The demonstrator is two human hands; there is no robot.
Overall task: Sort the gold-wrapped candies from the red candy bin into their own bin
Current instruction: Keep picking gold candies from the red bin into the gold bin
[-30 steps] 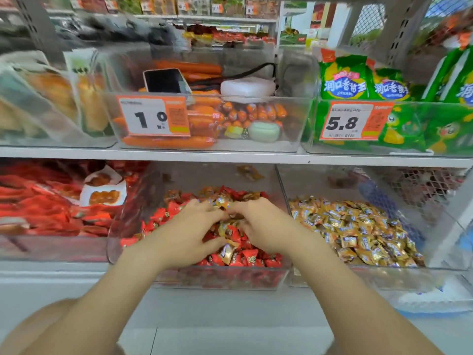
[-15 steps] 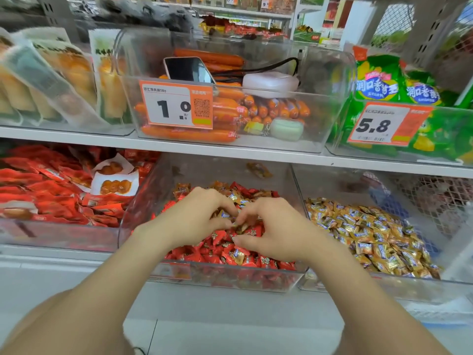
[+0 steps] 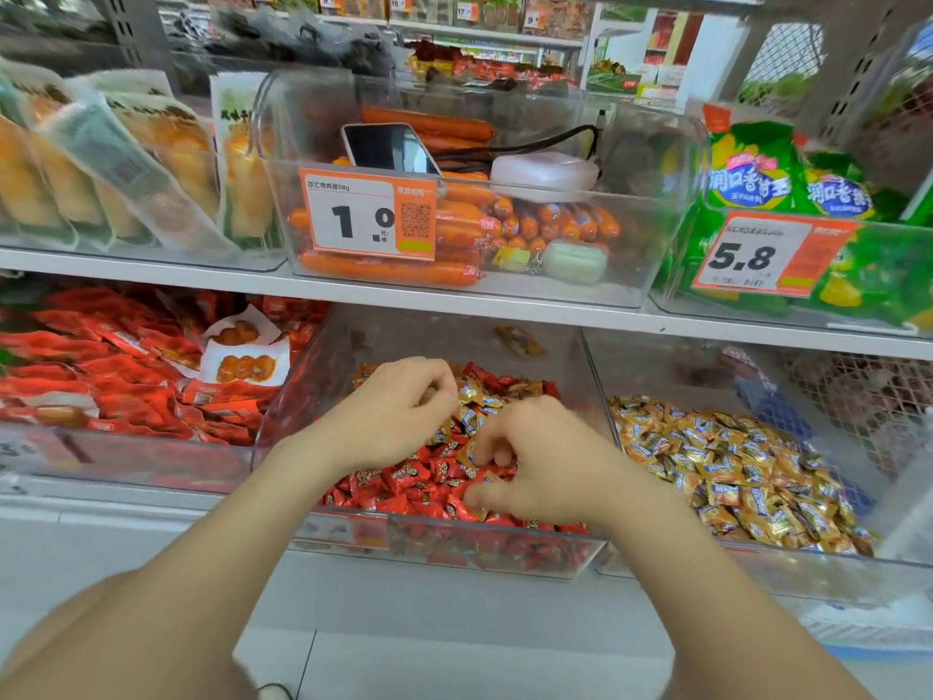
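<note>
Both hands are working inside the red candy bin [image 3: 505, 553], where gold-wrapped candies [image 3: 472, 411] are lying mixed between them. Lifting out only gold wrappers and carrying them to the gold bin [image 3: 732, 573] just beside seems best. The left hand [image 3: 399, 411] and right hand [image 3: 545, 462] are curling their fingers [image 3: 439, 389] downward; I cannot tell whether they are gripping anything.

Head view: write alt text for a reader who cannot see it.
A left hand and right hand, fingers curled, reach into a clear bin of red candies mixed with gold-wrapped candies; the neighbouring bin on the right holds gold ones only. Whether either grip holds candy is unclear.
</note>
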